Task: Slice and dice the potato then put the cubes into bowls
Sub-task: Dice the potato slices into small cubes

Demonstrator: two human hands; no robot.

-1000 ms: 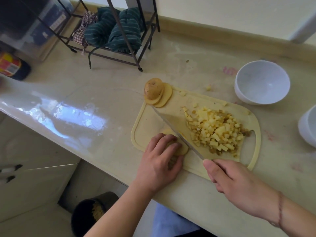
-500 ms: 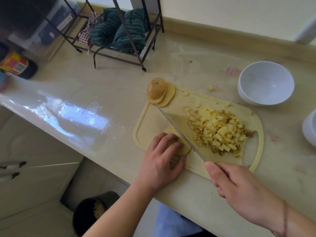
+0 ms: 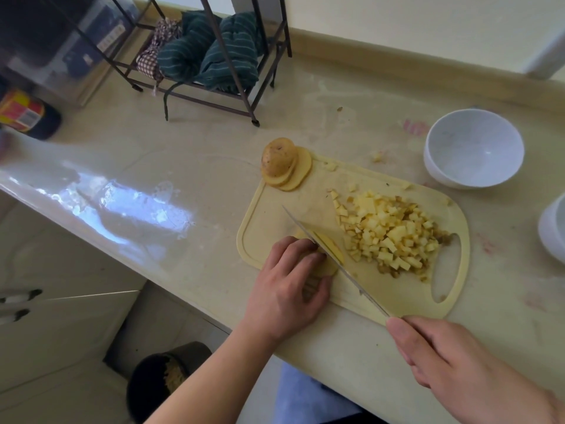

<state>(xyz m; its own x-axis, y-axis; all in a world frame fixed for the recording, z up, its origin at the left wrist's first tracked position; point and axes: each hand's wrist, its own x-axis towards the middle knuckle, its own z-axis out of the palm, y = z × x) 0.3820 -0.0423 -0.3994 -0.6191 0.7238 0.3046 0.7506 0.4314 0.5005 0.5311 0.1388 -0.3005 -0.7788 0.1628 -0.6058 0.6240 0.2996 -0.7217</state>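
On the glossy beige surface [image 3: 153, 166] lies a pale yellow plastic cutting board [image 3: 397, 298]. The right hand [image 3: 452, 365] grips a steel knife [image 3: 336, 261]; left-hand fingers [image 3: 293, 249] curl, pinning flat potato slices [image 3: 331, 250] near the diced cubes [image 3: 388, 234].

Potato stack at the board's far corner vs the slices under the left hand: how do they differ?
The stack lies untouched, while the held slices are pressed down by the left hand with the knife cutting into them. The stack carries a skin-covered end piece on top; the held slices show only pale cut flesh. The stack overhangs the board edge; the held slices lie within it. Both are undiced.
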